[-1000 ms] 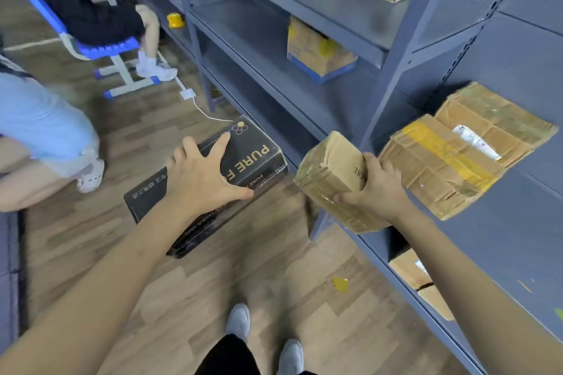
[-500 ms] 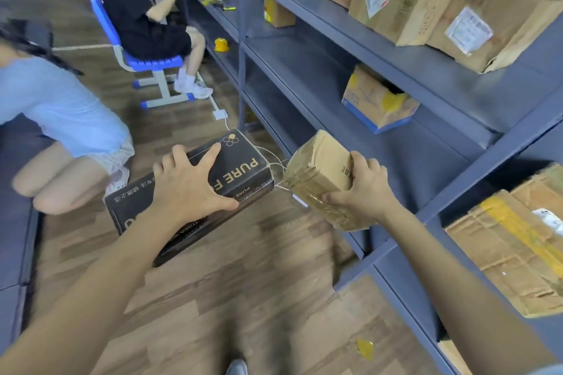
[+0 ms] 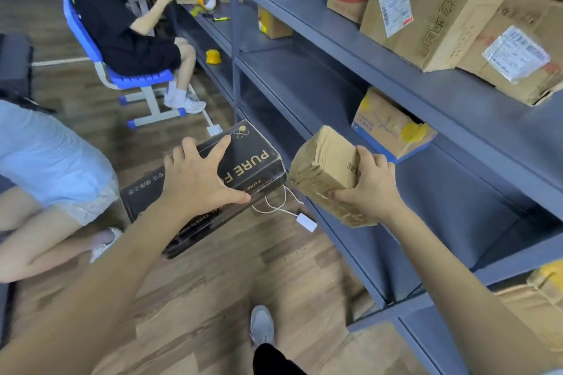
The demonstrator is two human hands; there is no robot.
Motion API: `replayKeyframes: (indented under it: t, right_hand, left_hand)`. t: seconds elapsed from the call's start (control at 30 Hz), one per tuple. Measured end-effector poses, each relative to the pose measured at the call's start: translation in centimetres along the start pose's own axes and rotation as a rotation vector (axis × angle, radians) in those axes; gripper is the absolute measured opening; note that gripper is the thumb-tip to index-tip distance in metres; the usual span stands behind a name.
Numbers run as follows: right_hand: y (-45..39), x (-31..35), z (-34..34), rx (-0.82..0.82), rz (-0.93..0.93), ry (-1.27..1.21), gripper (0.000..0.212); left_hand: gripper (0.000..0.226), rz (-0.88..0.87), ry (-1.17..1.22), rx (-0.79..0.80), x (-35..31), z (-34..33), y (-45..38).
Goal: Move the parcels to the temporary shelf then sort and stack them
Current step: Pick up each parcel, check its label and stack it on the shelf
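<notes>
**Two parcels carried beside the grey shelf**

The left hand grasps a long black box from above, with fingers spread over its top and the thumb on its near side. The right hand grasps a small brown taped parcel. Both parcels are in the air above the wooden floor, just beside the grey shelf. More cardboard boxes stand on the upper level.
</notes>
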State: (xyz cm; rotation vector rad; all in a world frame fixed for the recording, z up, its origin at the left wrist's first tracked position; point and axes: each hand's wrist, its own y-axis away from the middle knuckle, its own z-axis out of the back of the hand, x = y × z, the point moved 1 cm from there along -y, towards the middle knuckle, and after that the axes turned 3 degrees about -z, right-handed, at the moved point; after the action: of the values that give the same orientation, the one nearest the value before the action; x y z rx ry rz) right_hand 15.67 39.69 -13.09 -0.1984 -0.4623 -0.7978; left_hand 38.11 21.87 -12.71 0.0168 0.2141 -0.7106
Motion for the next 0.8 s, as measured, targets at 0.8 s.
replayKeyframes:
  t: [0.8]
  right_hand:
    - [-15.2, 4.1, 11.1, -0.308, -0.145, -0.378, 0.089]
  left_hand:
    - [0.115, -0.495, 0.456, -0.054, -7.7, 7.7, -33.3]
